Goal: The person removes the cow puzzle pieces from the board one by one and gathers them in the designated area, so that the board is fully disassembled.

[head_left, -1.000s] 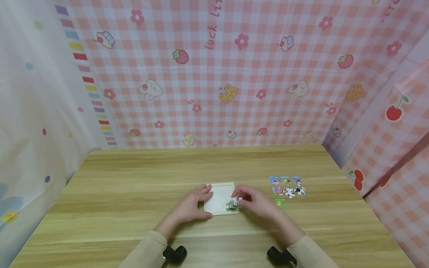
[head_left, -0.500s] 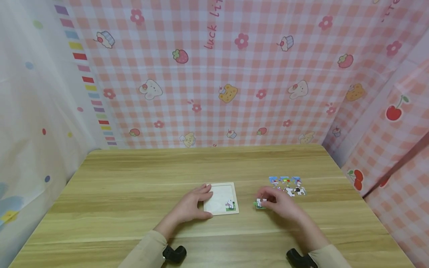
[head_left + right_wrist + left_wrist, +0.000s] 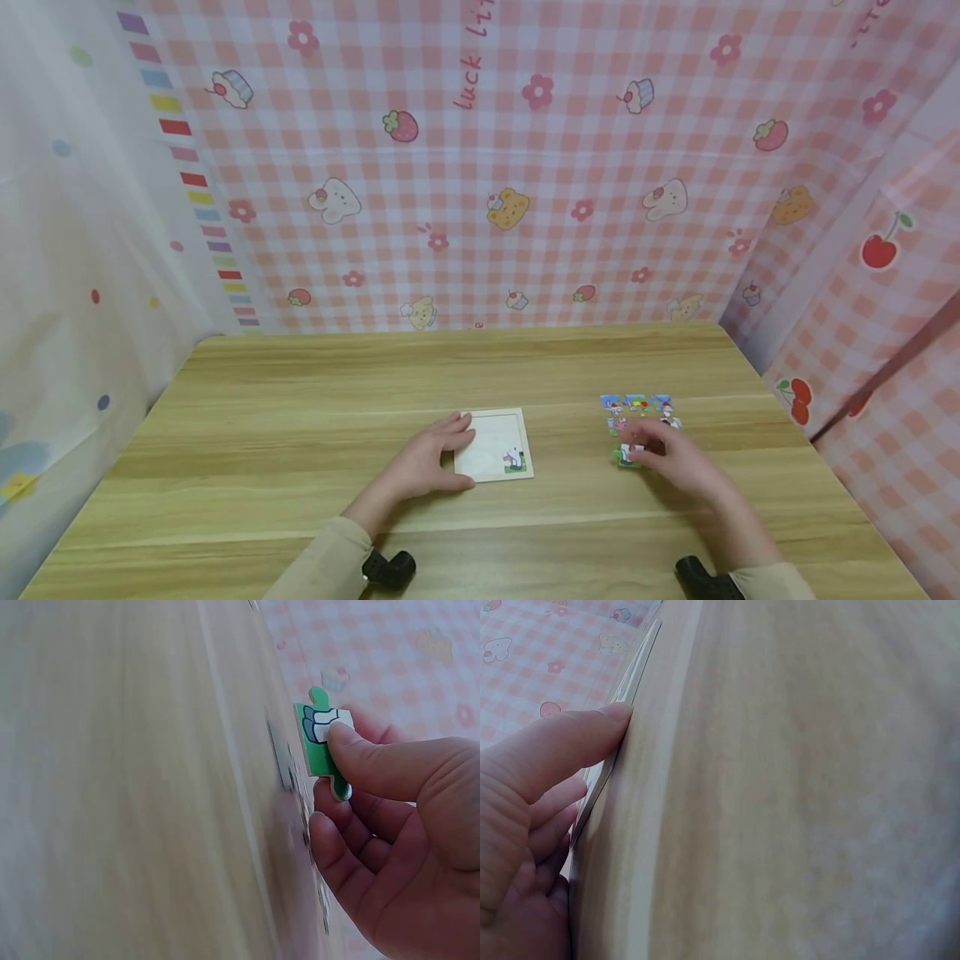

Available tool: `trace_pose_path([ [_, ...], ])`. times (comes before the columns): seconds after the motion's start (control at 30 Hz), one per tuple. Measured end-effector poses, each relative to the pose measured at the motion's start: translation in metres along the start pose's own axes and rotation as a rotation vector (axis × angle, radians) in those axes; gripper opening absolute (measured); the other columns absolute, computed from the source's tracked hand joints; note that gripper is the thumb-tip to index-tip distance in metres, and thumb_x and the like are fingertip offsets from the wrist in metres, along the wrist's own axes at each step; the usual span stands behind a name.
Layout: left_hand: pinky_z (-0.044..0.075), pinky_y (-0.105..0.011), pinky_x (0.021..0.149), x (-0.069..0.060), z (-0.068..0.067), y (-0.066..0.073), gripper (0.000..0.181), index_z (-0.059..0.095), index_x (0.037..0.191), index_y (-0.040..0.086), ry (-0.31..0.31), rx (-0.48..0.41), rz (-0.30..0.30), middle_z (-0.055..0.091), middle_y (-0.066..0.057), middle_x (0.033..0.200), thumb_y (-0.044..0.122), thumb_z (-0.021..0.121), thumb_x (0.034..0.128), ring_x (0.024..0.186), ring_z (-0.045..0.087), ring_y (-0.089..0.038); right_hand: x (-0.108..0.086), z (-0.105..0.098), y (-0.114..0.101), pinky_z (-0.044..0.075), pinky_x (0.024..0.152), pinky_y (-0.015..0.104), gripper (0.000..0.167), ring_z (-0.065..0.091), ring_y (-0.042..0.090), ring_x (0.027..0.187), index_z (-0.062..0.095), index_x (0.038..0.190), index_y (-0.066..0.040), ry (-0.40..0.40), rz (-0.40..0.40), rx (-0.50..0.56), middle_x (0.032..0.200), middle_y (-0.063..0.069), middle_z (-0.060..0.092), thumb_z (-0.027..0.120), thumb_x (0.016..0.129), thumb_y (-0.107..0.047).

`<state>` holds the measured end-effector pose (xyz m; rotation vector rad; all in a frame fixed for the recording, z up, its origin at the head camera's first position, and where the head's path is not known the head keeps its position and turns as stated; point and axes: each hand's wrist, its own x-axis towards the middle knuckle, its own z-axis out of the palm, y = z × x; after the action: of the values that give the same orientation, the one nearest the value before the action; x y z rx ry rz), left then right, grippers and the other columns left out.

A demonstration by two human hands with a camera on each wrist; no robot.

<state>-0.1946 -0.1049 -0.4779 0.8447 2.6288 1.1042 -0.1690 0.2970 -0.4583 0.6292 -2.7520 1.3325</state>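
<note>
On the table lies a pale square puzzle tray (image 3: 491,442); one puzzle piece (image 3: 514,459), white and green, is in its near right corner. My left hand (image 3: 433,457) grips the tray's left side, thumb at the near edge and fingers over the far left corner. Farther right, my right hand (image 3: 667,454) pinches a green and white puzzle piece (image 3: 319,754) between thumb and fingers, just above the table. Behind that hand lie several loose puzzle pieces (image 3: 637,403) in rows, partly covered by it. Whether a loose piece lies under the held one I cannot tell.
The wooden table (image 3: 337,375) runs back to a pink checked curtain (image 3: 450,167). Pale curtains hang on the left and more checked cloth on the right. A black wrist device (image 3: 390,569) sits at each sleeve.
My right hand has drawn away from the tray to the right, carrying a puzzle piece toward the loose ones. One piece stays in the tray's corner. My left hand has not moved.
</note>
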Motion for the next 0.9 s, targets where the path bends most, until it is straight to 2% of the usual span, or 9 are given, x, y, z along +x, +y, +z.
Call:
trace_pose_path([
  [0.23, 0.027, -0.058, 0.122, 0.0, -0.001, 0.002, 0.074, 0.057, 0.142, -0.007, 0.001, 0.005, 0.001, 0.042, -0.019, 0.16, 0.022, 0.089, 0.0819, 0.153, 0.03, -0.038, -0.01, -0.017, 0.013, 0.048, 0.069, 0.022, 0.015, 0.053, 0.002, 0.083, 0.068, 0.103, -0.002, 0.023, 0.051, -0.055, 0.095, 0.001, 0.065, 0.071, 0.092, 0.007],
  [0.6, 0.027, -0.059, 0.122, 0.0, -0.001, 0.003, 0.074, 0.057, 0.143, -0.006, -0.001, -0.002, -0.004, 0.042, -0.018, 0.16, 0.021, 0.088, 0.0821, 0.152, 0.031, -0.038, -0.014, -0.027, 0.022, 0.05, 0.072, 0.024, 0.016, 0.054, 0.004, 0.084, 0.07, 0.105, -0.006, 0.006, 0.11, -0.148, 0.099, 0.003, 0.068, 0.07, 0.093, 0.005],
  [0.73, 0.027, -0.059, 0.122, 0.0, -0.001, 0.002, 0.074, 0.057, 0.143, -0.006, -0.001, 0.002, -0.001, 0.042, -0.018, 0.16, 0.021, 0.088, 0.0823, 0.152, 0.031, -0.038, -0.012, -0.024, 0.024, 0.048, 0.07, 0.025, 0.018, 0.053, 0.004, 0.081, 0.072, 0.104, -0.008, 0.025, 0.101, -0.199, 0.097, 0.0, 0.069, 0.073, 0.091, 0.004],
  [0.9, 0.027, -0.059, 0.122, -0.001, -0.001, 0.002, 0.074, 0.057, 0.143, -0.006, -0.001, 0.005, 0.0, 0.042, -0.018, 0.16, 0.022, 0.088, 0.0822, 0.152, 0.031, -0.038, -0.011, -0.02, 0.026, 0.046, 0.064, 0.025, 0.019, 0.049, 0.004, 0.076, 0.074, 0.101, -0.008, 0.064, 0.053, -0.238, 0.091, -0.003, 0.063, 0.076, 0.088, 0.005],
])
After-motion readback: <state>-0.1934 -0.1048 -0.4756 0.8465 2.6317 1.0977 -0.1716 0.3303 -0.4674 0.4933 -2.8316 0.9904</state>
